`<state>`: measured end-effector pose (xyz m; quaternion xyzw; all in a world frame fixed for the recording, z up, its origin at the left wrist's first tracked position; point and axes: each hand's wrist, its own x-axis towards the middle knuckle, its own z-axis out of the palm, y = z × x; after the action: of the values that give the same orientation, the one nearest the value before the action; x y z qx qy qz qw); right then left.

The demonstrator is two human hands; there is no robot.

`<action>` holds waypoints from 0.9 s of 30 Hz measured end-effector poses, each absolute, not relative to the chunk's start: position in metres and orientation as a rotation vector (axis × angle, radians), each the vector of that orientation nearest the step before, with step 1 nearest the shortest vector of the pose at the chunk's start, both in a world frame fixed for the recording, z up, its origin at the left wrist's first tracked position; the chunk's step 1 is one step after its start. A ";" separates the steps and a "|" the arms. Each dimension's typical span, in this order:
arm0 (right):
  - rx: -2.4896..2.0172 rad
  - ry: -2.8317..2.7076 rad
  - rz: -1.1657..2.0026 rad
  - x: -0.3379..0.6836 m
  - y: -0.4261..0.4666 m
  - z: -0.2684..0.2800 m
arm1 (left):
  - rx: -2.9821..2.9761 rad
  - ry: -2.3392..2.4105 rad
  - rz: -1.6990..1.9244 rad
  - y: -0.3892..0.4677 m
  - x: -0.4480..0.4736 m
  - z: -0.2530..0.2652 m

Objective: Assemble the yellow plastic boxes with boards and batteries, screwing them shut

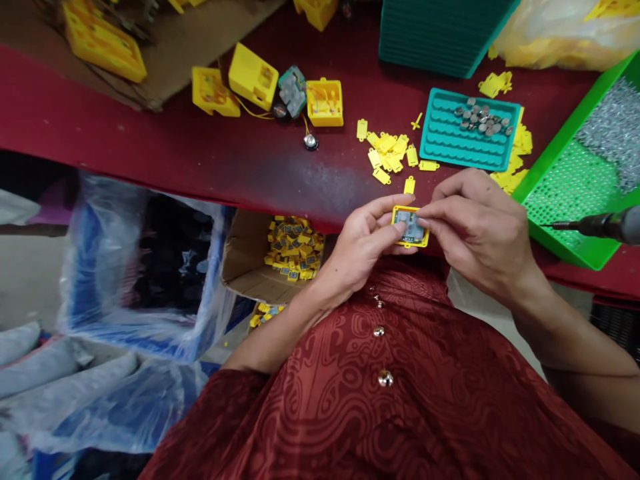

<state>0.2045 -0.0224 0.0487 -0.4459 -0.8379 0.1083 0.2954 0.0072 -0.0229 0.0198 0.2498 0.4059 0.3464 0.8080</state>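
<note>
My left hand (367, 237) grips a small square yellow plastic case (425, 238) near the table's front edge, in front of my body. Inside the case sit a grey molded part and a bit of green circuit board, and my left thumb presses on them. My right hand (475, 223) is closed in a pinch, thumb and fingertips at the case's upper right corner. What those fingertips hold, if anything, is hidden. Just beyond my hands lie small yellow plastic covers (387, 150) in a loose pile. A teal ribbed tray (450, 143) behind them holds button cells (483, 119).
At right, a screwdriver tip (560, 226) juts over a green basket (565, 243) of small metal pieces. Stacked teal trays (445, 33) and opened yellow housings (325, 103) with wires stand behind. A cardboard box (247, 263) of yellow cases and a lined blue crate (85, 287) are lower left.
</note>
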 end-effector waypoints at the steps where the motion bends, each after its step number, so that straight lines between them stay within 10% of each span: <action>1: -1.173 -2.246 0.294 0.205 -0.022 0.049 | 0.536 0.860 0.728 -0.023 0.007 0.019; 27: -1.211 -2.142 0.083 0.210 -0.039 0.027 | 0.499 0.922 0.697 -0.005 0.008 0.023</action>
<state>0.2102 -0.0387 0.0273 -0.4638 -0.8203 0.0316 0.3331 0.0084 -0.0046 0.0228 0.2333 0.4312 0.3260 0.8083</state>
